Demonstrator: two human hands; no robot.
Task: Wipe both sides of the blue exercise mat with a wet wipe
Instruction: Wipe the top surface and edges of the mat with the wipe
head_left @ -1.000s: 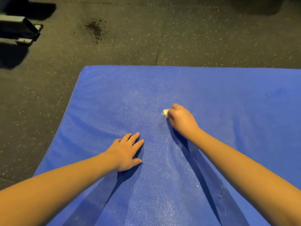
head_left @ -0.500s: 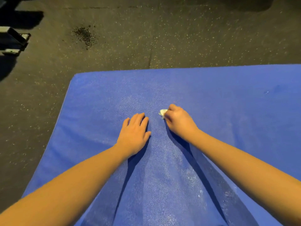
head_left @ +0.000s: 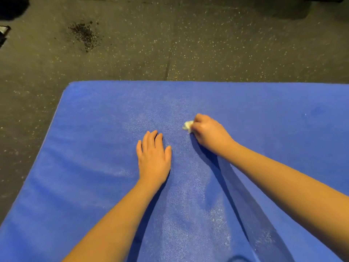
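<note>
The mat (head_left: 90,148) lies flat on the floor (head_left: 226,44). Its far edge runs straight across the view and its far left corner is rounded. Its right and near edges are out of view. The surface is blue and grainy. A paler, shining band goes from the middle of the mat toward its near edge, between the two forearms.

The wipe (head_left: 187,126) is a small, white, crumpled piece. It is on the mat, about the middle of the visible width and closer to the far edge than to the near one. The right hand (head_left: 209,134) holds it against the mat. The fingers are curled tightly around it, and only a small end of the wipe shows at the left side of the fist.

The left hand (head_left: 154,161) rests flat on the mat, palm down, near the right hand, to its left and a little closer to the near edge. Its fingers are straight and close together, the thumb is slightly apart, and it holds nothing. Both forearms are bare and throw dark shadows on the mat.

The floor is dark with many light specks. A thin seam (head_left: 167,63) runs away from the far edge of the mat. A black stain (head_left: 85,35) is on the floor beyond the far left corner.
</note>
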